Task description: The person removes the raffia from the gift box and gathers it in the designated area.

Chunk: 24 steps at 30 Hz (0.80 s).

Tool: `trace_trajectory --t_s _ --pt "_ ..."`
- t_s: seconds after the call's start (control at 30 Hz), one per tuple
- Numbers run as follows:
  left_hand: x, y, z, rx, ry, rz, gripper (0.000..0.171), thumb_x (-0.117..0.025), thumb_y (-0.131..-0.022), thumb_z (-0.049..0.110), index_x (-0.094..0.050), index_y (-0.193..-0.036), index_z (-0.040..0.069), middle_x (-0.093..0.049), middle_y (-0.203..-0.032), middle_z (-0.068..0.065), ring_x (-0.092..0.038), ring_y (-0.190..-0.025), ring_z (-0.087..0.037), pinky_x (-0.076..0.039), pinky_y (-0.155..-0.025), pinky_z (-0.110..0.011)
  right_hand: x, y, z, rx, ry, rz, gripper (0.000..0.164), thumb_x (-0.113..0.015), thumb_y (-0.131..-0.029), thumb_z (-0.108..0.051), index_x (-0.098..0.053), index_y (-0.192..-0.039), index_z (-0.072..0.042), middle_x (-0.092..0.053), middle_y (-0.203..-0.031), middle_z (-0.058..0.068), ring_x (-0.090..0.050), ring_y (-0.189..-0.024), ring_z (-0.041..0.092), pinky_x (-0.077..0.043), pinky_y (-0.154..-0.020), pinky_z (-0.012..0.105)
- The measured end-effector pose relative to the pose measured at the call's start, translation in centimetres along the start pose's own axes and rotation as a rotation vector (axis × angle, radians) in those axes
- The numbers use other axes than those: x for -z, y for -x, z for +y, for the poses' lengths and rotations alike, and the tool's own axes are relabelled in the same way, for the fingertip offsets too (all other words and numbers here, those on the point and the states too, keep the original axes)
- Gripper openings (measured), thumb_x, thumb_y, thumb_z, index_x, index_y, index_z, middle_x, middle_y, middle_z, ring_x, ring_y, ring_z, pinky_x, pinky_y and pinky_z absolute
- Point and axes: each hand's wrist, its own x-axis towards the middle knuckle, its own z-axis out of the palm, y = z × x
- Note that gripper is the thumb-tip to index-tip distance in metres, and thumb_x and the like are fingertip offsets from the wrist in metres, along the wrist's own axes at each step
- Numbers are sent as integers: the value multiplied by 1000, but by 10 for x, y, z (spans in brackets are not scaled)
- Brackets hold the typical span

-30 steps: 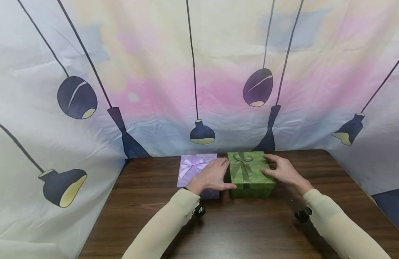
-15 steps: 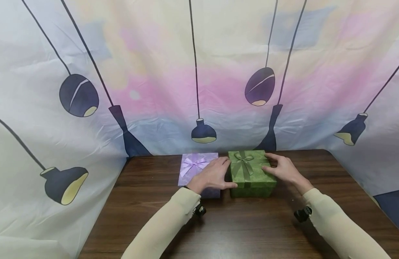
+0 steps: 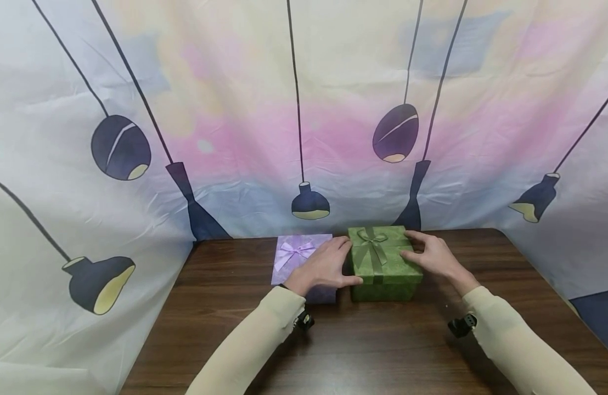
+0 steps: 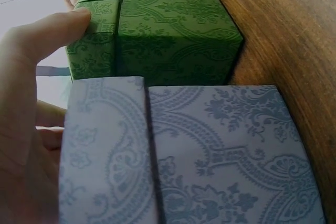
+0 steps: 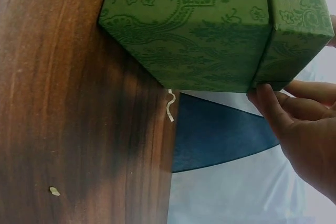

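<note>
A green gift box (image 3: pixel 385 292) stands on the table, its patterned lid (image 3: pixel 395 252) tied with a green ribbon bow (image 3: pixel 373 240). My left hand (image 3: pixel 321 266) holds the lid's left side, thumb at the front edge and fingers toward the back. At the lid's right side, my right hand (image 3: pixel 438 260) holds with thumb and fingers. The lid sits slightly raised on the box body. To the left is a purple gift box (image 3: pixel 324 296) with a lilac bow (image 3: pixel 295 250), partly hidden by my left hand. In the left wrist view, that box (image 4: pixel 226 156) fills the foreground.
The dark wooden table (image 3: pixel 373 351) ends at a curtain (image 3: pixel 245 137) printed with hanging lamps. A small pale scrap (image 5: pixel 54 191) and a thin pale squiggly strip (image 5: pixel 170 107) show in the right wrist view.
The green box's lid has risen slightly in both hands over the last half second. The box body and the purple box have stayed in place.
</note>
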Motion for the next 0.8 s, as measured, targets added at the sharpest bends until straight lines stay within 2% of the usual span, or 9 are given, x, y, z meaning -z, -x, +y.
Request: trace_trajectory --t_s 0.33,0.8 --pt "5 2 1 22 31 -14 98 -59 -81 70 -38 -147 1 -39 -151 -16 -36 -141 -29 -28 -117 -40 6 1 -5 18 -5 20 68 -66 -91 -40 -47 -143 -2 -60 -128 27 -62 -110 41 -52 -86 54" --pt "9 4 2 2 41 8 98 -59 -80 70 -38 -147 1 -40 -151 -16 -37 -140 -29 -29 -116 -41 13 7 -10 29 -36 23 68 -66 -91 -41 -46 -144 -2 -58 -131 28 -62 -112 41 -52 -87 53"
